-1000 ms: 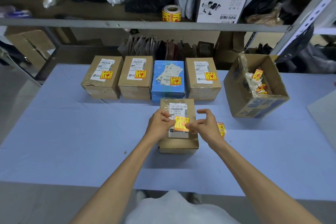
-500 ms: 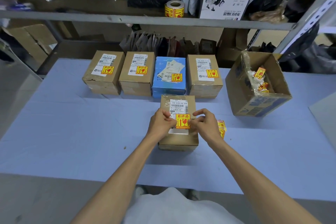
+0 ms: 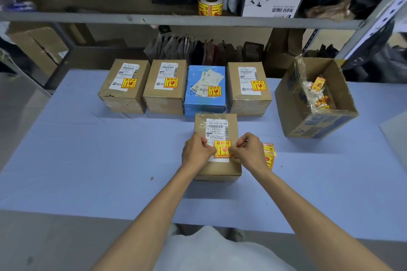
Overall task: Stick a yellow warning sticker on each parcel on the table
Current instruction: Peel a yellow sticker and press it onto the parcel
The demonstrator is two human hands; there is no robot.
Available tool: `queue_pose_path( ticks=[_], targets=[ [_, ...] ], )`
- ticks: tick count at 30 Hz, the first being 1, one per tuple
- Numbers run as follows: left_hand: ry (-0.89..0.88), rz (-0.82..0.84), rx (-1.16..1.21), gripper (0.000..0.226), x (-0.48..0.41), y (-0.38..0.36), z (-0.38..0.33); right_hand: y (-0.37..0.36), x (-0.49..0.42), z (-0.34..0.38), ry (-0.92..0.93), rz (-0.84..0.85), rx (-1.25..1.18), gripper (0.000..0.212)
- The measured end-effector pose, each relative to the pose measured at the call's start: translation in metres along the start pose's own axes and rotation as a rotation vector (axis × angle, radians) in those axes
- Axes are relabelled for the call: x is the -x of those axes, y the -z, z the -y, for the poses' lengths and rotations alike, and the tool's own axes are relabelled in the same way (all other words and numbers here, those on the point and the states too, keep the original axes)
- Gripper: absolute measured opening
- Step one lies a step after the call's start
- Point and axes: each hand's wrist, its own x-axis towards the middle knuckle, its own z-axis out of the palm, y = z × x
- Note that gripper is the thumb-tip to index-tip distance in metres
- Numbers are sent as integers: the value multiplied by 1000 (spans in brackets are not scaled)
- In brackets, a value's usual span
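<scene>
Mid table [image 3: 105, 160]: near parcel [image 3: 218, 171], just in front of far row. L hand [image 3: 196, 154] + R hand [image 3: 250, 154], fingers curled, each pinching 1 side edge of yellow sticker [image 3: 222, 149], which lies over parcel's white label, lower part. 4 far-row parcels [image 3: 123, 99] all stickered. Sticker stack [image 3: 270, 154] just right of R hand.

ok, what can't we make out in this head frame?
Head view only:
yellow sticker edges on the near parcel: under the left hand and right hand pinching it; stuck flat or not, cannot tell.
loose sticker stack: partly behind the right hand.
open carton contents: hidden by its wall and plastic.
back-row label print: too small.
</scene>
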Motion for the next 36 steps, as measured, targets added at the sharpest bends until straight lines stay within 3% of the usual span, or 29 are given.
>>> queue_pose_path(
  ticks=[11,26,36],
  targets=[
    [-58,51,63,30,-3,3,11,-1,2,-1,44,-9,54,26],
    [-179,-12,-1,25,0,2,15,-5,5,-2,210,-90,351,21],
    [-161,-14,41,37,0,1,17,6,4,-20,208,-115,198,42]
  ],
)
